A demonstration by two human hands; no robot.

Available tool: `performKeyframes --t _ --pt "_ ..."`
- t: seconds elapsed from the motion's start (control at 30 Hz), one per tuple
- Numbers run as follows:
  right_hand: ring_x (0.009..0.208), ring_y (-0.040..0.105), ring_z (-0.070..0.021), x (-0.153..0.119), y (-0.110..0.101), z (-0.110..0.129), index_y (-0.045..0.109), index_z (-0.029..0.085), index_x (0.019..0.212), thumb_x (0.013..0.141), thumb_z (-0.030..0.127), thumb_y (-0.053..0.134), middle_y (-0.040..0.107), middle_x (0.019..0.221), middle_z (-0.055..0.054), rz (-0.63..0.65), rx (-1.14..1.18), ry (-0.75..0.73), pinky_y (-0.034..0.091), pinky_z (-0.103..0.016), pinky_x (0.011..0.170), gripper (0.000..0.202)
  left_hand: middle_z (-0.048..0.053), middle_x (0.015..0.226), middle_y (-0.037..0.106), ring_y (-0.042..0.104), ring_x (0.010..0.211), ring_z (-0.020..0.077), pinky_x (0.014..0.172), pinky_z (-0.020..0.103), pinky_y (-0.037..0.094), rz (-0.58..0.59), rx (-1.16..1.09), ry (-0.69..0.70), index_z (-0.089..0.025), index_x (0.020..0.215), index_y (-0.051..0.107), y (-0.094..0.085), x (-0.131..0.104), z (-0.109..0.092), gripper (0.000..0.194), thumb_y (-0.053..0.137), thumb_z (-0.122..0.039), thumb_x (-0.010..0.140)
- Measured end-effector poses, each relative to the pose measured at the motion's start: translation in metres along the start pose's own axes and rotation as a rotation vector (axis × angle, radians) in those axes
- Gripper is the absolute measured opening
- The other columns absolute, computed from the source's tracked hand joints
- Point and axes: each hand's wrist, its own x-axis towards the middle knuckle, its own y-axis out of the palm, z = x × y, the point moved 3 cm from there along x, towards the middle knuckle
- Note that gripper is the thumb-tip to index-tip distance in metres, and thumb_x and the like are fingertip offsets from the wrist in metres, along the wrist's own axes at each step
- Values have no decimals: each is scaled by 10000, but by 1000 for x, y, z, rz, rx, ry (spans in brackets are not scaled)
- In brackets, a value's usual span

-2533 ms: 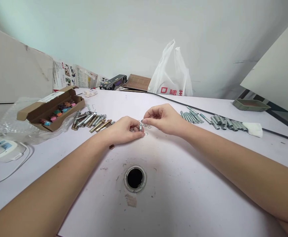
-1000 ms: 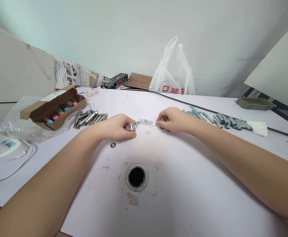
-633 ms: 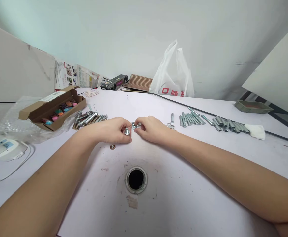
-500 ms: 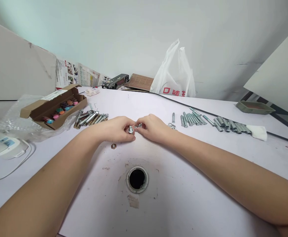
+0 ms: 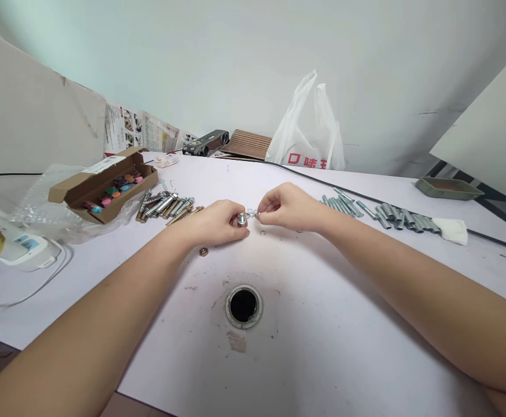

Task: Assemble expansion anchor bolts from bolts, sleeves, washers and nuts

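My left hand (image 5: 220, 223) is closed around a silver bolt (image 5: 241, 219), whose end with a ring-like collar shows upright between thumb and fingers. The rest of the bolt is hidden in the hand. Just to the right, my right hand (image 5: 288, 207) pinches at a thin metal washer (image 5: 255, 214) with thumb and forefinger. Several small washers (image 5: 249, 212) lie between the two hands. A loose washer (image 5: 262, 233) is on the table below the right fingertips. Near the left wrist sits a brass-coloured nut (image 5: 203, 252).
Assembled bolts (image 5: 166, 204) lie in a heap at left, beside an open cardboard box (image 5: 105, 188). Silver bolts (image 5: 344, 202) and metal sleeves (image 5: 403, 219) are at right, near a white cloth (image 5: 451, 230). A round hole (image 5: 243, 306) opens in the tabletop. A black cable (image 5: 305, 179) runs behind.
My right hand has moved away from the left hand's bolt, up and to the right, uncovering small washers. My left hand still holds the bolt. The view has shifted slightly.
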Motion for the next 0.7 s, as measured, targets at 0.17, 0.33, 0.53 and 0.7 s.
performKeyframes --t 0.17,0.33,0.53,0.7 --pt "664 557 -109 -6 -6 9 715 118 911 728 231 600 655 775 -45 -64 200 -176 441 -217 579 244 -14 638 484 439 541 91 456 216 316 -134 79 162 -158 781 528 3 4 -12 245 582 -396 767" --pt "742 564 -111 -7 0 15 736 142 916 750 191 571 682 864 -28 -127 44 -311 454 -243 701 239 -31 607 430 393 547 87 481 225 277 -140 50 176 -157 753 514 7 8 -16 205 566 -355 761" --pt "760 562 -114 -6 2 11 705 140 929 752 306 658 667 852 -33 -156 -19 -265 428 -245 701 247 -27 616 466 425 578 93 503 217 285 -155 26 216 -153 755 539 9 11 -14 208 553 -360 765" --pt "672 504 -87 -13 4 5 684 150 923 743 392 699 605 728 -1 -145 -42 -273 378 -226 643 302 -12 630 522 459 578 107 508 229 308 -163 63 218 -140 783 560 9 12 -10 241 553 -381 770"
